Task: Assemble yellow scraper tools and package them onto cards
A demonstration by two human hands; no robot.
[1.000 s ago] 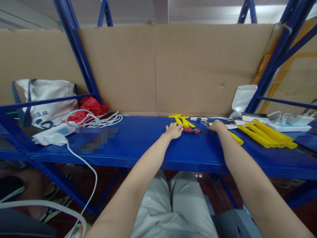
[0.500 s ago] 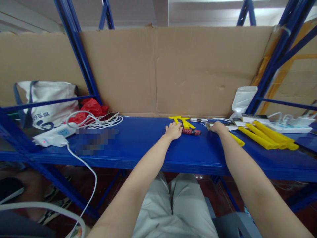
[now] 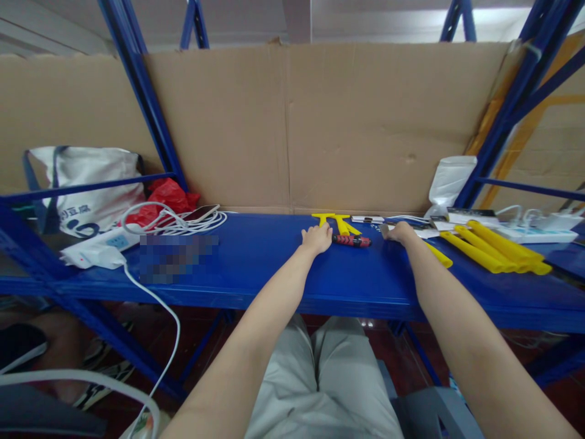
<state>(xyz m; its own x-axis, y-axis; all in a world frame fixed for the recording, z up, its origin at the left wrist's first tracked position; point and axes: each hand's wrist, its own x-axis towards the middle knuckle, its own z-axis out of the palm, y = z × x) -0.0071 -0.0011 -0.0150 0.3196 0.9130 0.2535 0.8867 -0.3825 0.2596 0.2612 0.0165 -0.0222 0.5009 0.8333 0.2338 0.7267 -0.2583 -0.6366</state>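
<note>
Your left hand [image 3: 317,238] lay spread; red-black tool [image 3: 354,241] at its three o'clock seemed rigid, grippable mid-length; right hand [image 3: 398,233]: grip unclear.

You have soft, fairly even indoor light, brightest on the ceiling [image 3: 498,15] high beyond the tabletop's [image 3: 256,268] far right corner. The cardboard [image 3: 379,122] behind the far edge is evenly lit, with only faint shading. Below the near edge your view turns dim, though small glints [image 3: 367,324] show on the dark floor [image 3: 210,341]. Wide-angle stretch leans the blue uprights [image 3: 137,79] outward. Fine detail is soft around your left hand [image 3: 317,239] and right hand [image 3: 400,233]; a pixelated patch [image 3: 178,259] masks part of the tabletop's left side.
</note>
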